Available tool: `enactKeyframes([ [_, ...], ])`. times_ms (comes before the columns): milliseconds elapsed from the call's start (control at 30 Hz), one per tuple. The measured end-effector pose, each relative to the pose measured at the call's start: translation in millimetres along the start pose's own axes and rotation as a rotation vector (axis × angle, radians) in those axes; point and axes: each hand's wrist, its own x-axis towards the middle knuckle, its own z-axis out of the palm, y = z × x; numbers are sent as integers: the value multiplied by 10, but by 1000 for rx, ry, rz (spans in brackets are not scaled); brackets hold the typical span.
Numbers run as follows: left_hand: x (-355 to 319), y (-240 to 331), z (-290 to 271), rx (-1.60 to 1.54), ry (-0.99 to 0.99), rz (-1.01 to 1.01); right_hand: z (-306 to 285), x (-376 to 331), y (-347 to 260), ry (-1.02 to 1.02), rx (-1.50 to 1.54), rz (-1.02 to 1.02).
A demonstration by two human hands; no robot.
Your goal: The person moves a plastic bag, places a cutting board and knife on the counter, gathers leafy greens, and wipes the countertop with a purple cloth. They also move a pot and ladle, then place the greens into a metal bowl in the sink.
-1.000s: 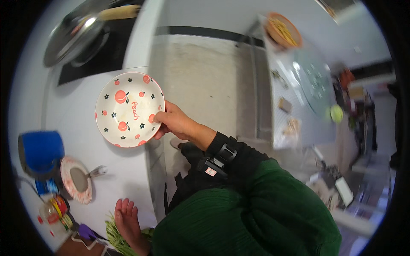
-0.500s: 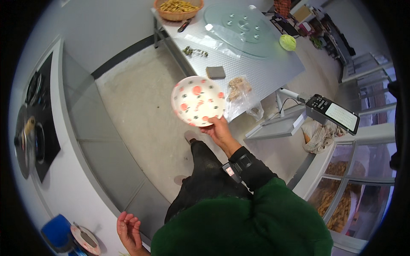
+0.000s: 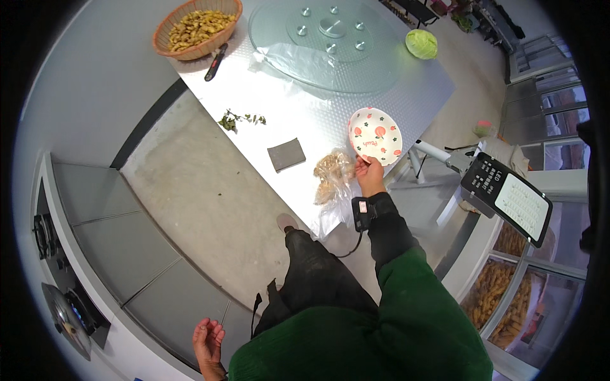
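A white plate (image 3: 373,141) with red fruit prints is gripped at its near rim by my right hand (image 3: 370,174). It is over the right part of the metal table (image 3: 254,152), tilted a little. Just left of that hand lies a clear plastic bag (image 3: 333,181) with light brown pieces in it. Farther left are a dark grey block (image 3: 286,155) and a sprig of green leaves (image 3: 239,119). My left hand (image 3: 208,340) hangs low by the grey cabinets, its fingers loosely curled and apart, with nothing in it.
A round glass turntable (image 3: 381,63) covers the far tabletop, a green cabbage (image 3: 421,44) beside it. At the far left stand a basket (image 3: 162,38) of yellowish pieces and a black-handled knife (image 3: 216,62). A lamp (image 3: 508,197) juts in at right; a stove (image 3: 82,311) is at left.
My right hand has carried the plate to the right, from beside the table's edge to over the tabletop. The view has moved closer to the table. My left hand stays empty.
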Motion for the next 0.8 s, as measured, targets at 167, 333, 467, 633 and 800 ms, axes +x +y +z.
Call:
enactKeyframes([
  [167, 163, 117, 246, 21, 42, -53, -174, 666, 0, 78, 54, 80],
  [333, 216, 172, 373, 50, 123, -71, -234, 927, 35, 37, 164, 124],
  [467, 229, 156, 360, 88, 192, -103, -217, 856, -66, 158, 94, 121],
  [633, 262, 30, 140, -21, 116, -46, 14, 129, -95, 271, -103, 23],
  [800, 236, 57, -127, -90, 61, 115, 680, -1000, 251, -251, -342, 290],
])
